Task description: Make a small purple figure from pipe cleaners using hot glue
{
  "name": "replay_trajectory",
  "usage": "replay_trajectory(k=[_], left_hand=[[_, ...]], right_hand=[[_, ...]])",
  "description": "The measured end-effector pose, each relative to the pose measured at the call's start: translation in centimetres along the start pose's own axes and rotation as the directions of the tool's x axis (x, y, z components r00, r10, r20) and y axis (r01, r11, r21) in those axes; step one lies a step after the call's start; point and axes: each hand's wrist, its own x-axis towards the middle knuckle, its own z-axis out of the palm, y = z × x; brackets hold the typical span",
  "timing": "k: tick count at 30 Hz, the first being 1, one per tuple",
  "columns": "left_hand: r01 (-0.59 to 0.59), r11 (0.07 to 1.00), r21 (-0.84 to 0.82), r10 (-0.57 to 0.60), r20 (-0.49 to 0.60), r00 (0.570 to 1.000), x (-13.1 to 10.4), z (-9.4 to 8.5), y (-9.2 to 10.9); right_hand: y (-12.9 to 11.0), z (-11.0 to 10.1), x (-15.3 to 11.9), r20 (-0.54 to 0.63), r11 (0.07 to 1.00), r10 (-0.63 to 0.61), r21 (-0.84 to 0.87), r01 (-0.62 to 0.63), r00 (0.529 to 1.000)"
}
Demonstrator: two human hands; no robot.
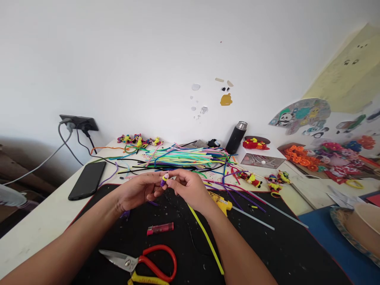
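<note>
Between my two hands is a small purple-and-yellow pipe-cleaner figure [164,181] with a pale top. The fingers of my left hand [138,192] are closed on it from the left. My right hand [190,189] pinches at its right side, thumb and fingertips together. From under that hand a long yellow pipe cleaner [206,238] trails down over the black mat; where its upper end runs is hidden by the fingers. Below the hands lie a red lighter [160,228] and scissors [157,263] with red and yellow handles.
A pile of coloured pipe cleaners [184,156] spans the back of the table. A yellow glue gun [221,202] lies beside my right wrist. Around stand a phone [87,181], a black flask [236,137], a white box [261,156] and finished pipe-cleaner figures [274,184].
</note>
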Motion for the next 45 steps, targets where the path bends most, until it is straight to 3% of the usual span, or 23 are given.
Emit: replay_trajectory(k=[8, 16, 24, 36, 45], left_hand=[[-0.161, 0.967, 0.197, 0.186, -0.115, 0.976, -0.20, 0.01, 0.19], [-0.303, 0.795, 0.525, 0.421, -0.120, 0.899, -0.45, 0.56, 0.36], [-0.273, 0.729, 0.627, 0.441, -0.127, 0.888, -0.55, 0.87, 0.39], [-0.260, 0.762, 0.593, 0.456, -0.207, 0.866, -0.22, 0.52, 0.18], [-0.265, 0.851, 0.454, 0.365, -0.148, 0.919, 0.11, 0.45, -0.04]], right_hand=[[0.32, -0.10, 0.27, -0.068, 0.995, 0.055, -0.076, -0.060, 0.996], [0.19, 0.02, 0.18, -0.120, 0.980, 0.076, -0.172, -0.096, 0.990], [0.19, 0.22, 0.08, -0.105, 0.975, 0.077, -0.202, -0.097, 0.992], [0.49, 0.24, 0.10, -0.068, 0.970, 0.078, -0.226, -0.091, 0.995], [0.15, 0.24, 0.16, -0.087, 0.960, 0.110, -0.250, -0.129, 0.990]])
